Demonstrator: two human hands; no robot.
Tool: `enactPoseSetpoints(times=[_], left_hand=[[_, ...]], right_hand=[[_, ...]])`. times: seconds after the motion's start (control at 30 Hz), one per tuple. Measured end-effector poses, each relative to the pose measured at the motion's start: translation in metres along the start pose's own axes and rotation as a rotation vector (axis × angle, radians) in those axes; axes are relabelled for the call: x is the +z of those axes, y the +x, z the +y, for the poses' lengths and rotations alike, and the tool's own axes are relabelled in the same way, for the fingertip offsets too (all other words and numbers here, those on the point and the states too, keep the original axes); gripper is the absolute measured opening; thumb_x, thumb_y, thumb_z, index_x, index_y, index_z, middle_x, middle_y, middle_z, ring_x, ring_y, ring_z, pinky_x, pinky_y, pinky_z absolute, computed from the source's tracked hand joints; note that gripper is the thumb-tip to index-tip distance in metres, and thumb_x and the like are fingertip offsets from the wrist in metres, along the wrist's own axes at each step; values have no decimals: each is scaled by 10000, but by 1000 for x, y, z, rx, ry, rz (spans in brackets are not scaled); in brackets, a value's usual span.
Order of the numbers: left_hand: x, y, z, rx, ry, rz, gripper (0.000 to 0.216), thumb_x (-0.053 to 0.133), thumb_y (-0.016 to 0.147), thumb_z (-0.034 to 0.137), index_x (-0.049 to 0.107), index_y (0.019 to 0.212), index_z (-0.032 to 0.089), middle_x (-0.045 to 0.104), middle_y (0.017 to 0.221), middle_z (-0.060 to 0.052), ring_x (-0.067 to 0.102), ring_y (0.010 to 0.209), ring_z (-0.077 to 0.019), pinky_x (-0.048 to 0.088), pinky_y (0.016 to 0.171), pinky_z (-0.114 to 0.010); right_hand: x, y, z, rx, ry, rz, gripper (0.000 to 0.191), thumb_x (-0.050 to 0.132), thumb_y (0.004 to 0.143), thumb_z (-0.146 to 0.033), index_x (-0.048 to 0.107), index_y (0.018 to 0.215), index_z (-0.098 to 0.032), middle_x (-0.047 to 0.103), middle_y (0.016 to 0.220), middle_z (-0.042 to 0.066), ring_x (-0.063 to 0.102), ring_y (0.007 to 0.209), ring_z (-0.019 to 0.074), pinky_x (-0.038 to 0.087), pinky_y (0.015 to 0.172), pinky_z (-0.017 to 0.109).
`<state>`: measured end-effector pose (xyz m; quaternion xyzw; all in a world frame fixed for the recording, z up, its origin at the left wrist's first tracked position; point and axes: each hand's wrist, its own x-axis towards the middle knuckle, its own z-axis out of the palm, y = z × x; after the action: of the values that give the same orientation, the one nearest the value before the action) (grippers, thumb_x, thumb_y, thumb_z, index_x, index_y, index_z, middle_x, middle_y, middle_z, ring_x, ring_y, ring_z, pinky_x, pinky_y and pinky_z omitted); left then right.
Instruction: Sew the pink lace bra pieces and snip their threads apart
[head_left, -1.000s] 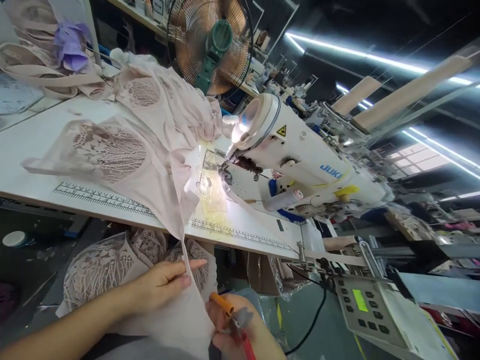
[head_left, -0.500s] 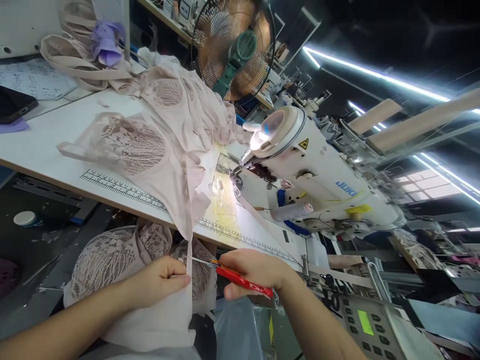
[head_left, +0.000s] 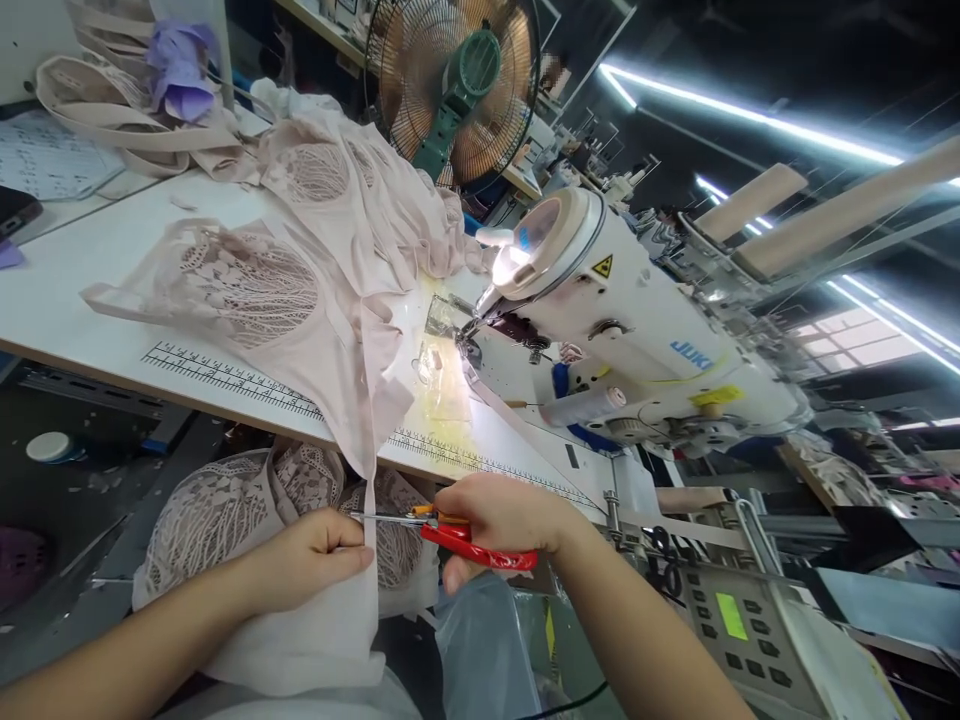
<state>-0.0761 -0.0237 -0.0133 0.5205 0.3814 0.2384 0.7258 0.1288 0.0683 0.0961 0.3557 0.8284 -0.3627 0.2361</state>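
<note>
My left hand [head_left: 319, 560] pinches a narrow beige fabric strip [head_left: 370, 490] just below the table edge. The strip runs up to a beige lace bra [head_left: 251, 285] lying on the white table. Red-handled scissors [head_left: 480, 550] are gripped in my right hand [head_left: 495, 515], their blades pointing left. The blades lie at the strip, close above my left fingertips; whether they are fully closed is hard to tell. More lace bra cups [head_left: 217, 515] and pale cloth rest on my lap beneath my left hand.
A white sewing machine [head_left: 637, 320] with a lit needle area stands right of the bra. Behind are a fan [head_left: 457, 85] and piled bras [head_left: 360, 190]. A printed ruler [head_left: 232, 380] follows the table edge. A control panel [head_left: 735, 630] sits at lower right.
The camera view has shifted slightly. The scissors have turned more level, with their handles seen spread wider, and the blades have come across the strip. My left hand still pinches it.
</note>
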Motion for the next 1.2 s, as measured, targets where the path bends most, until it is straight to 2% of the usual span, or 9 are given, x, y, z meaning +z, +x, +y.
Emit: enactPoseSetpoints(times=[0.17, 0.27, 0.33, 0.5, 0.67, 0.83, 0.93, 1.03, 1.2], left_hand=[[3, -6, 14, 79, 147, 36, 405, 462, 798, 451, 297, 521, 205, 282, 536, 59, 282, 506, -90, 252, 475, -227], [12, -3, 34, 222, 286, 27, 326, 428, 848, 372, 490, 584, 191, 480, 578, 16, 464, 579, -132, 399, 582, -238], [20, 5, 44, 345, 361, -15, 295, 404, 874, 307, 625, 710, 200, 622, 686, -23, 571, 684, -163, 460, 697, -257], [37, 31, 43, 508, 489, 12, 317, 405, 882, 222, 699, 997, 255, 725, 905, -39, 656, 820, -179, 504, 768, -266], [45, 45, 27, 411, 603, 100, 248, 488, 834, 228, 667, 1002, 266, 735, 909, -9, 666, 757, -169, 519, 682, -247], [46, 47, 12, 307, 534, 295, 153, 563, 792, 269, 556, 940, 233, 673, 756, 10, 625, 590, -139, 484, 479, -202], [43, 48, 10, 365, 540, 384, 98, 582, 791, 253, 532, 872, 229, 635, 786, 5, 619, 651, -132, 505, 556, -208], [39, 49, 14, 414, 575, 382, 40, 569, 808, 228, 543, 779, 223, 632, 838, -14, 619, 766, -140, 513, 682, -230], [38, 52, 20, 307, 547, 383, 49, 587, 797, 247, 575, 836, 219, 646, 817, -10, 615, 747, -151, 507, 697, -248]], right_hand=[[14, -6, 14, -73, 296, 164, 554, 731, 596, -661, 429, 564, -198, 409, 519, -62, 353, 505, 102, 268, 468, 213], [40, -7, 18, -267, 698, 282, 591, 614, 654, -760, 540, 739, -180, 553, 740, 5, 492, 685, 157, 392, 602, 256], [65, -6, 21, -350, 988, 338, 560, 614, 701, -721, 558, 800, -172, 550, 771, 14, 501, 702, 151, 404, 638, 266], [120, -5, 32, -285, 1306, 544, 504, 665, 694, -660, 500, 705, -184, 457, 703, -19, 439, 635, 114, 389, 599, 240], [146, -9, 37, -228, 1445, 587, 469, 759, 635, -568, 506, 714, -181, 489, 670, -35, 431, 562, 89, 367, 519, 207], [147, -5, 32, -157, 1417, 754, 453, 776, 634, -526, 486, 769, -206, 493, 702, -34, 410, 558, 96, 345, 508, 215], [143, -6, 31, -86, 1294, 858, 418, 742, 680, -517, 476, 768, -207, 468, 713, -26, 392, 583, 108, 345, 532, 229], [140, -9, 32, -19, 1109, 910, 376, 692, 734, -486, 438, 720, -209, 446, 699, -29, 381, 591, 113, 342, 552, 237], [138, -11, 34, -23, 790, 1011, 247, 606, 759, -308, 398, 663, -214, 418, 665, -27, 388, 606, 130, 317, 563, 242]])
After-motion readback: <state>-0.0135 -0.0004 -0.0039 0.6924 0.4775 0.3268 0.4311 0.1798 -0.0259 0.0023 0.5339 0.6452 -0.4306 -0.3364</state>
